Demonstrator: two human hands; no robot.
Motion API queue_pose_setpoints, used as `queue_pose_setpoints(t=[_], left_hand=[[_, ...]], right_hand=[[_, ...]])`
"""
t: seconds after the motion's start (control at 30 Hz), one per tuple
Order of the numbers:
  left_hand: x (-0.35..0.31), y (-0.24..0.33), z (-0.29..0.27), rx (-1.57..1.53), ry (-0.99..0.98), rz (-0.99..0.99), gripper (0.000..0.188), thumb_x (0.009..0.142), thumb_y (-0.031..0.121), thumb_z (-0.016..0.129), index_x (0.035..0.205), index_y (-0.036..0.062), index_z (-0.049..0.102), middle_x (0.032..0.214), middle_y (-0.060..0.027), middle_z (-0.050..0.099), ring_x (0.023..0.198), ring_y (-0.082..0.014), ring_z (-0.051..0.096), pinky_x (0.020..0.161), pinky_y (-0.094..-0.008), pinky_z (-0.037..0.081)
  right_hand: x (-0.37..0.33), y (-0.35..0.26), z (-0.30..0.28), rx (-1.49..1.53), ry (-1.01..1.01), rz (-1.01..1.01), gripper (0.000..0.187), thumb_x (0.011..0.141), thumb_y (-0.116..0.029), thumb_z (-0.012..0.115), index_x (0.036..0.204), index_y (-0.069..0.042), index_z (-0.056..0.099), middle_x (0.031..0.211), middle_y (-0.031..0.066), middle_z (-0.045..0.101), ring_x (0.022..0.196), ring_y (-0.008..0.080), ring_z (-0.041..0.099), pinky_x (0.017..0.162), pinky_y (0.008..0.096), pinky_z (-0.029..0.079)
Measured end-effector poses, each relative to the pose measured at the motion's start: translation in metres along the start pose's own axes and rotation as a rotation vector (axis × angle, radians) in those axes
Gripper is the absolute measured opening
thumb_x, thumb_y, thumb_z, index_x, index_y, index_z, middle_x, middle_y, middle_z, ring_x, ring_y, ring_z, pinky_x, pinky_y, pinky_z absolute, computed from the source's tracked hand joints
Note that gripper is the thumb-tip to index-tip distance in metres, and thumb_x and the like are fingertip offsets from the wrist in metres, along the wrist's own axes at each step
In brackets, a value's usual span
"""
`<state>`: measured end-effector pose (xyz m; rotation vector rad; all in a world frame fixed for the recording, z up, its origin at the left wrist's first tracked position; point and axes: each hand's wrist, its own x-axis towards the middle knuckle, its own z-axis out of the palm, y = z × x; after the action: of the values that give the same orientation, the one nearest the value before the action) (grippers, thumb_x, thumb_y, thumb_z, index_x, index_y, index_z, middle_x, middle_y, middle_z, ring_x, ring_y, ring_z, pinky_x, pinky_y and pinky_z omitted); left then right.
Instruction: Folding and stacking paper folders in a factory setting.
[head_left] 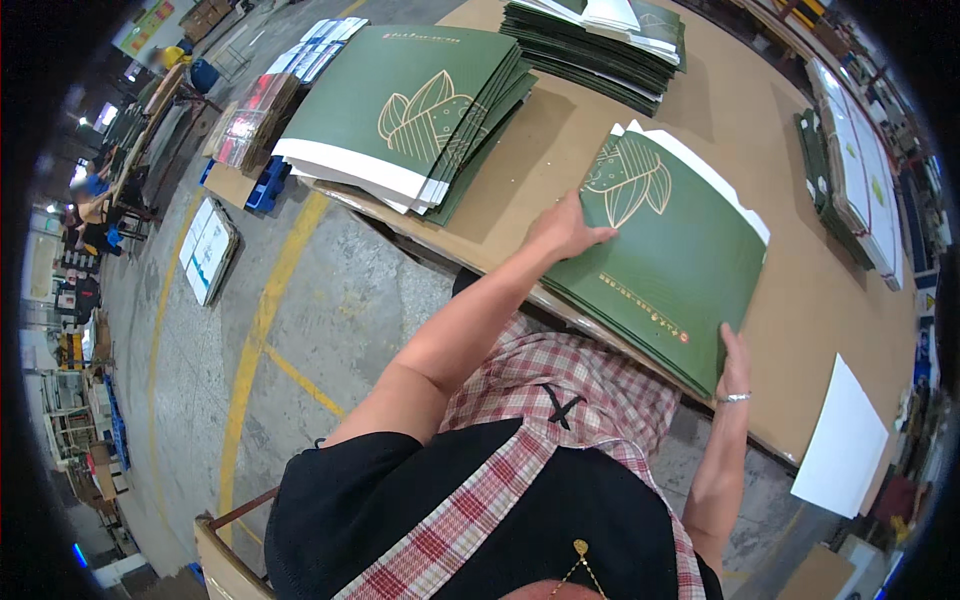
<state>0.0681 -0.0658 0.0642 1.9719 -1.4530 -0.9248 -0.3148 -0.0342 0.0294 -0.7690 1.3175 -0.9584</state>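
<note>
In front of me on the table lies a small stack of green printed card sheets (670, 250) with gold leaf-like line drawings and a white strip along the far edge. My left hand (572, 228) grips its left edge, thumb on the top sheet, the other fingers partly hidden. Against the right edge, near the front corner, my right hand (734, 362) holds the same stack, fingers along the side. To the left, a larger fanned pile of matching green sheets (400, 95) overhangs the table edge. Beyond stands a tall stack of dark green pieces (600, 60).
The brown table (700, 110) reaches away from me. A white sheet (845, 440) lies near its right front corner, and a bundle of white and green boards (855, 180) sits at the far right. On the floor to the left are a wrapped stack (210, 250) and a blue pallet (268, 185).
</note>
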Motion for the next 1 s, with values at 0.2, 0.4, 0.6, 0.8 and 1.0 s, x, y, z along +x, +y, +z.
queue_pose_setpoints(t=[0.2,0.4,0.6,0.8,1.0], left_hand=[[0.002,-0.031,-0.012,-0.491,-0.232,0.161,0.075,0.083,0.032,0.078,0.136,-0.0094,0.046,0.122,-0.0195,0.064,0.109,-0.0243,0.064,0.094,-0.0360,0.051],[-0.007,-0.011,-0.023,-0.778,-0.452,0.011,0.052,0.088,0.019,0.072,0.131,-0.0046,0.054,0.111,-0.0136,0.068,0.093,-0.0193,0.068,0.082,-0.0331,0.056],[-0.003,-0.022,-0.024,-0.764,-0.499,-0.043,0.057,0.090,0.020,0.071,0.137,-0.0031,0.047,0.115,-0.0122,0.067,0.093,-0.0179,0.068,0.080,-0.0322,0.056],[-0.022,0.006,-0.067,-0.913,-0.292,0.327,0.062,0.091,0.026,0.071,0.140,-0.0011,0.045,0.129,-0.0133,0.058,0.112,-0.0184,0.058,0.096,-0.0320,0.048],[-0.061,0.008,-0.133,-0.805,0.800,0.596,0.046,0.102,0.022,0.052,0.141,-0.0010,0.043,0.135,-0.0112,0.051,0.123,-0.0194,0.050,0.107,-0.0331,0.038]], right_hand=[[-0.023,-0.009,0.019,0.089,-0.100,-0.264,0.047,0.095,-0.017,0.065,0.137,-0.001,0.050,0.126,0.0086,0.061,0.116,0.0216,0.058,0.101,0.0354,0.046],[-0.016,-0.030,-0.011,0.031,-0.081,0.005,0.050,0.094,-0.018,0.064,0.138,-0.001,0.048,0.130,0.0096,0.059,0.118,0.0226,0.057,0.103,0.0374,0.045],[-0.033,-0.003,-0.001,0.091,-0.075,-0.085,0.051,0.095,-0.011,0.060,0.141,0.001,0.043,0.136,0.0113,0.055,0.122,0.0235,0.054,0.105,0.0389,0.043],[-0.080,-0.092,0.060,-0.066,0.118,-0.595,0.055,0.097,-0.009,0.057,0.147,0.001,0.037,0.143,0.0158,0.049,0.127,0.0266,0.050,0.109,0.0416,0.040],[-0.036,-0.234,0.186,-0.162,0.079,-1.287,0.040,0.097,-0.006,0.060,0.135,0.001,0.051,0.130,0.0150,0.061,0.111,0.0223,0.061,0.094,0.0356,0.053]])
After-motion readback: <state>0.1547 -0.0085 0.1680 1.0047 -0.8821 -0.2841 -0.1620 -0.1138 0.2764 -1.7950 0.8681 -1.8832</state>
